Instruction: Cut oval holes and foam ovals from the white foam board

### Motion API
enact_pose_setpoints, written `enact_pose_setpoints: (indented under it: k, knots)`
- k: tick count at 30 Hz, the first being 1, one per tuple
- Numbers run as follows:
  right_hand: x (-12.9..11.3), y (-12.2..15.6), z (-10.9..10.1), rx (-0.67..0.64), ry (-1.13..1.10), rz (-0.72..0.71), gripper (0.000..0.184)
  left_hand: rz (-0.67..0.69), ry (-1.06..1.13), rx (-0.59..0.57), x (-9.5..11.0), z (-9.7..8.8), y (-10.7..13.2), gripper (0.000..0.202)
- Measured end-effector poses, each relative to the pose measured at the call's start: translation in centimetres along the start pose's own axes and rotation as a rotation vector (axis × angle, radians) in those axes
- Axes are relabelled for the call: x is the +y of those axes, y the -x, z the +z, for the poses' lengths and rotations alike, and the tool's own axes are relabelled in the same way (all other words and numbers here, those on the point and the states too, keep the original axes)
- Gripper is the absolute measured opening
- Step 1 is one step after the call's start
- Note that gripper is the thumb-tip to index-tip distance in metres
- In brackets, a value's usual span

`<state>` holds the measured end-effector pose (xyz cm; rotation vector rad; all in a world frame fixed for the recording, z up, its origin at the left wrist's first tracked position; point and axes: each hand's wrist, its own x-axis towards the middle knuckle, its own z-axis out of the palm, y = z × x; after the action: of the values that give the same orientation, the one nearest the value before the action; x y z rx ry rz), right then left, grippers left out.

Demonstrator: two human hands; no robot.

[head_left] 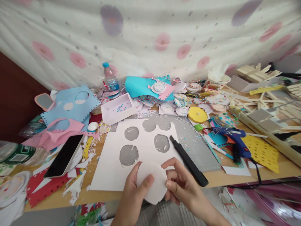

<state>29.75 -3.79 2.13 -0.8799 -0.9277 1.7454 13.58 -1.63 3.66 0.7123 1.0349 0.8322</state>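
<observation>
A white paper disc (154,179) is held between my two hands, in front of the table's near edge. My left hand (138,188) grips its left side, thumb lying across the face. At the disc's right rim, my right hand (176,183) pinches the edge between thumb and fingers. Beyond them lies a white sheet (109,166) with several round holes cut in it, through which the grey cutting mat (196,147) shows. A black utility knife (188,161) rests at the sheet's right side, near my right hand.
To the right are a blue glue gun (230,135) and a yellow round piece (197,115). On the left lie a phone (63,157), pink and blue paper (70,102) and plastic bottles. A white box (118,110), decorated discs and wooden sticks (258,73) stand further back.
</observation>
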Motion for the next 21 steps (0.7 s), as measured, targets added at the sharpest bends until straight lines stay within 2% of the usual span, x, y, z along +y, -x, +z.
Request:
enact_pose_setpoints:
  k: [8, 16, 18, 21]
  knots:
    - [0.02, 0.07, -0.37, -0.04, -0.013, -0.022, 0.033, -0.096, 0.14, -0.087, -0.17, 0.03, -0.14, 0.032]
    - [0.52, -0.39, -0.81, -0.113, -0.097, 0.085, 0.036, -0.119, 0.165, -0.08, -0.59, -0.21, -0.23, 0.031]
    - [0.51, -0.37, -0.56, -0.082, -0.058, 0.102, 0.037, -0.096, 0.143, -0.051, -0.58, -0.25, -0.21, 0.031]
    - [0.11, -0.26, 0.01, 0.019, 0.134, 0.051, 0.038, -0.039, 0.074, -0.002, -0.56, -0.15, -0.1, 0.031]
